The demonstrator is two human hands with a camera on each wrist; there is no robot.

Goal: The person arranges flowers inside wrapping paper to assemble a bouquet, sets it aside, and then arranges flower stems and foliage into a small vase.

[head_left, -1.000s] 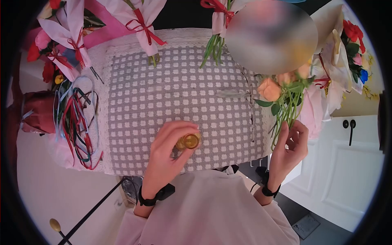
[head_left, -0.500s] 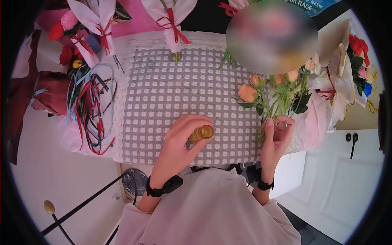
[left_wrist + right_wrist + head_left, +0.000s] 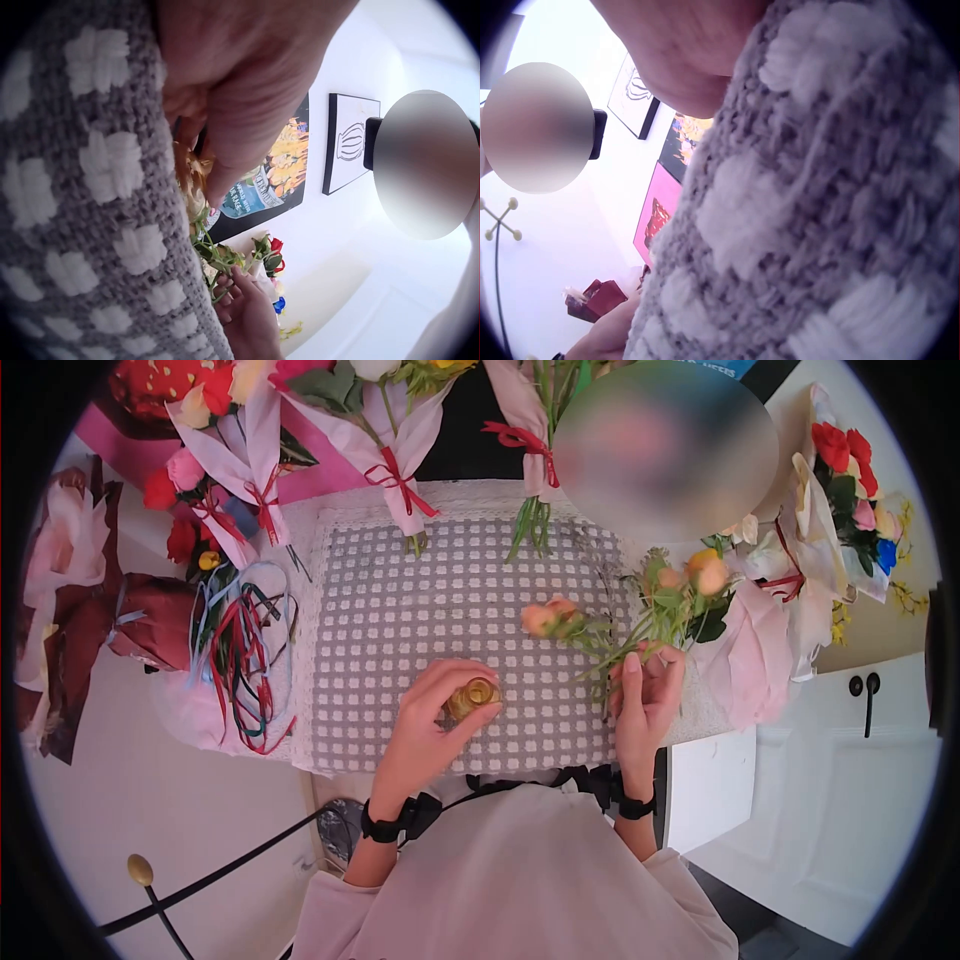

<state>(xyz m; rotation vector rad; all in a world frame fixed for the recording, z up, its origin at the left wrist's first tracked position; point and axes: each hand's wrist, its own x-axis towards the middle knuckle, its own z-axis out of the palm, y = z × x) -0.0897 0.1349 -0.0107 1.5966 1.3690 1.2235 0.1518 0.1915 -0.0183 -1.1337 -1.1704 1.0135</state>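
In the head view my left hand curls its fingers and thumb around a small amber glass vase, whose round mouth faces up. The vase stands over the grey and white checked cloth. To its right, my right hand pinches the green stems of a bunch of roses. One peach rose leans left over the cloth, while another peach rose stands further right. Through the left wrist view, amber glass shows beneath the left hand. The right wrist view hides the pinched stems.
A tangle of ribbons lies at the cloth's left edge. Wrapped bouquets with a red bow line the back. Pink wrapping paper is at the right, near a bouquet with red roses. A thin grey sprig lies behind the stems.
My right hand has come closer to my left hand, bringing the stems along. One peach rose has swung out leftward from the bunch. The left hand keeps hold of the vase.
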